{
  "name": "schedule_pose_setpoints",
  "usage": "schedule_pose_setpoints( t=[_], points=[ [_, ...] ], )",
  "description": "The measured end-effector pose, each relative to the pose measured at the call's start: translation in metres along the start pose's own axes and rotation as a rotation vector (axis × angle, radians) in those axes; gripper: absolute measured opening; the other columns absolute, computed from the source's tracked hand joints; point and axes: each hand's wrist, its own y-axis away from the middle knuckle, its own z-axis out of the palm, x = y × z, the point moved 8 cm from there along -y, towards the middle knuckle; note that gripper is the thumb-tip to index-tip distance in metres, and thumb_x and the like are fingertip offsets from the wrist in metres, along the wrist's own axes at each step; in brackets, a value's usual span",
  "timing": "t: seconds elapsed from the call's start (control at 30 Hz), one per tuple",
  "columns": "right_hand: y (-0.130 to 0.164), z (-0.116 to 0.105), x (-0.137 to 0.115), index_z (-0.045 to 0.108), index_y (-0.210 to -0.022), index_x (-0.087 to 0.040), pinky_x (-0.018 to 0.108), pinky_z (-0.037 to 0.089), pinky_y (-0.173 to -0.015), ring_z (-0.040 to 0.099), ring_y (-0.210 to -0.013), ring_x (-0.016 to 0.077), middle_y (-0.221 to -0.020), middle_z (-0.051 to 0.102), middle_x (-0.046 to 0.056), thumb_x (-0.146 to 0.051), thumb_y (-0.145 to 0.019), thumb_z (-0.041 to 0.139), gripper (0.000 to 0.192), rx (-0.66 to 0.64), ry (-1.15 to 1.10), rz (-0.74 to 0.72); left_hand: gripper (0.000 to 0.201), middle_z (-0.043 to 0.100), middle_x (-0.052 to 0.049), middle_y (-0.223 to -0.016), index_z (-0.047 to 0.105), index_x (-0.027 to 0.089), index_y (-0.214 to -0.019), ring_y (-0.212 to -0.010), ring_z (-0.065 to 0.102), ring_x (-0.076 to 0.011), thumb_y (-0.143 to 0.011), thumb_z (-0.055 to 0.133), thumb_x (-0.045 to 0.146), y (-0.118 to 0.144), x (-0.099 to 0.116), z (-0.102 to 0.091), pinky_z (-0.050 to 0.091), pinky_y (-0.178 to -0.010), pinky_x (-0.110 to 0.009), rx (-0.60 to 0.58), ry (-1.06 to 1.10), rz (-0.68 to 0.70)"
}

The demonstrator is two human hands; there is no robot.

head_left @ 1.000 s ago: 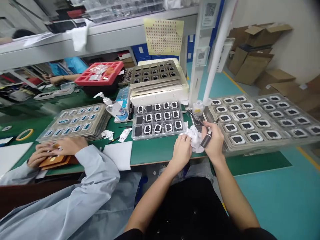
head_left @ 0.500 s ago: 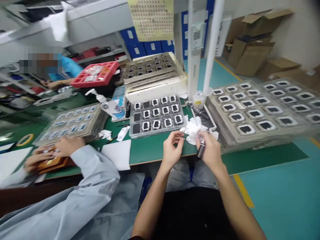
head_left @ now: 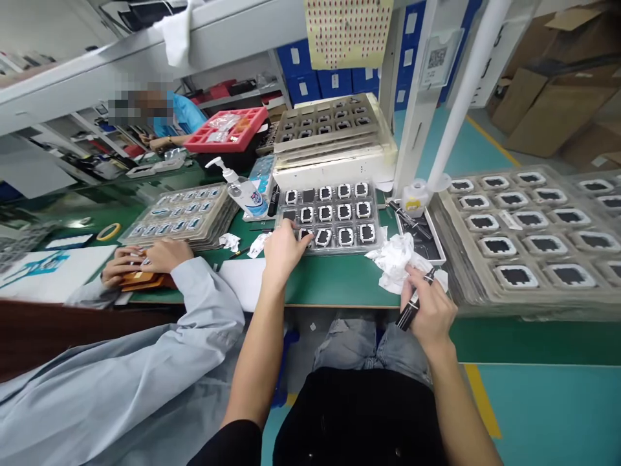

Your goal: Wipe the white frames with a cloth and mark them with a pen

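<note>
My left hand (head_left: 286, 251) is over the front left corner of a clear plastic tray (head_left: 334, 250). Its thumb and forefinger are apart, the thumb tip at a white-rimmed black part (head_left: 306, 233) in the front row; the other fingertips are hidden. Similar parts fill most of the tray's pockets, and one in the front row (head_left: 323, 237) sits askew. In my right hand (head_left: 431, 309) is a black marker pen (head_left: 408, 313), slanting down to the left. That hand rests beside a crumpled white tissue (head_left: 395, 255) at the table's front edge.
To the right stand stacked trays of white-rimmed parts (head_left: 514, 246). Behind the tissue is a small box (head_left: 439, 249) of pens beside a bottle (head_left: 414, 197). A pump bottle (head_left: 246, 194) stands to the left. A co-worker's hands (head_left: 150, 259) hold orange pieces near another tray stack (head_left: 184, 217).
My left hand has moved leftward from near the tissue to the tray's front left corner. My right hand still has the marker pen, now seen more fully. The view has swung left.
</note>
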Motion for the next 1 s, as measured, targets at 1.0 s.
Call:
schedule_pose_setpoints(
  t=[1.0],
  points=[
    [-0.01,-0.004,-0.01,0.072,-0.116,-0.021,0.037,0.07,-0.089,0.087,-0.106,0.0304,-0.118,0.09,0.009,-0.01,-0.096,0.075,0.023,0.034,0.038,-0.044,0.044,0.088,-0.007,-0.089,0.079,0.018,-0.119,-0.055,0.069,-0.011,-0.089,0.097,0.044,0.13,0.068,0.086,0.051,-0.047,-0.019,-0.234,1.384,-0.128]
  ],
)
